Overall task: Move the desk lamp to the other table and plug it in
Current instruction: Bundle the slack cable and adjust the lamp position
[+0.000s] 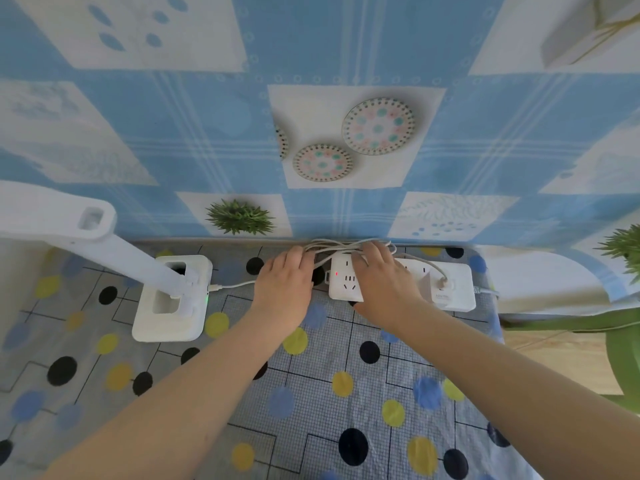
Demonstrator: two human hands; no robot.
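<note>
A white desk lamp [171, 299] stands on the dotted tablecloth at the left, its arm slanting up to the left, a green light lit on its base. Its white cable [235, 285] runs right from the base and passes under my left hand [284, 289]. A white power strip [450, 289] lies against the wall, a red light on it and a plug seated at its right end. My right hand [381, 282] rests on top of the strip. Loops of white cable [341, 244] bunch behind the strip, and the fingers of both hands touch them.
The wall behind is covered with blue-and-white patterned paper [311, 133]. The table's right edge [498, 327] drops off to a wooden floor, where a green chair [623, 358] stands. A cord [486, 290] leaves the strip's right end.
</note>
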